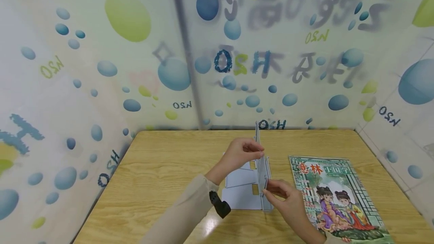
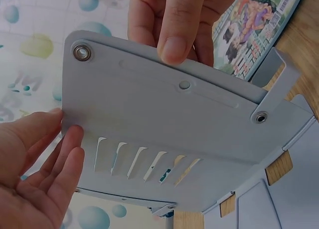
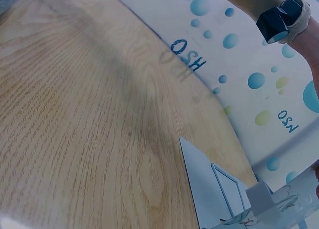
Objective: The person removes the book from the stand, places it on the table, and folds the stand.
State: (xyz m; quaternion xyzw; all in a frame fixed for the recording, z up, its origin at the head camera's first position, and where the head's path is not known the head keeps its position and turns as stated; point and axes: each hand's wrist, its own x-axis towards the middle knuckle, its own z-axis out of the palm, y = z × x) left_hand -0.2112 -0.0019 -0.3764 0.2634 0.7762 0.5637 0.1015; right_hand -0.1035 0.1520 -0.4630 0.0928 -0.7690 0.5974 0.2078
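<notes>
A light grey metal folding book stand (image 1: 241, 198) stands on the table, its flat base plate lying to the left and a slotted panel (image 2: 134, 99) raised upright. My left hand (image 1: 240, 151) pinches the raised panel at its upper edge between thumb and fingers. Lower down, on the side nearer me, my right hand (image 1: 286, 197) grips another edge of the panel, thumb on one face and fingers behind. Small bent clips (image 2: 281, 84) stick out from the panel's edge by round rivets. In the right wrist view the stand (image 3: 202, 181) shows only partly, at the bottom.
A magazine (image 1: 339, 199) with an illustrated cover lies on the wooden table (image 1: 162, 168), right of the stand. Walls with printed bubbles (image 1: 174, 74) close in the table at the back and sides. A black device (image 1: 220, 204) is strapped to my left wrist.
</notes>
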